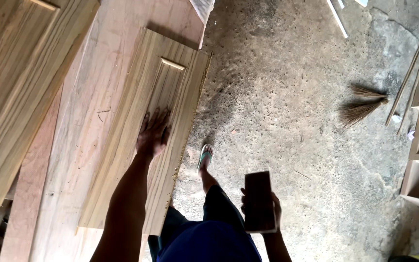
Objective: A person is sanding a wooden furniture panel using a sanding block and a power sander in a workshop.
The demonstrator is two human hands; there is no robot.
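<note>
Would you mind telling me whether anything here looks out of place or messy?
Sawdust lies along the edge of the panelled wooden door under the left hand and on the concrete floor. A hand broom lies on that floor.

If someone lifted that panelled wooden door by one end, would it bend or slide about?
The panelled door looks like a stiff framed board, so it probably would not flop. It seems long and fairly heavy, likely awkward for one hand. It lies flat on the workbench under the left hand, with sawdust along its edge, so it might slide when pushed.
</note>
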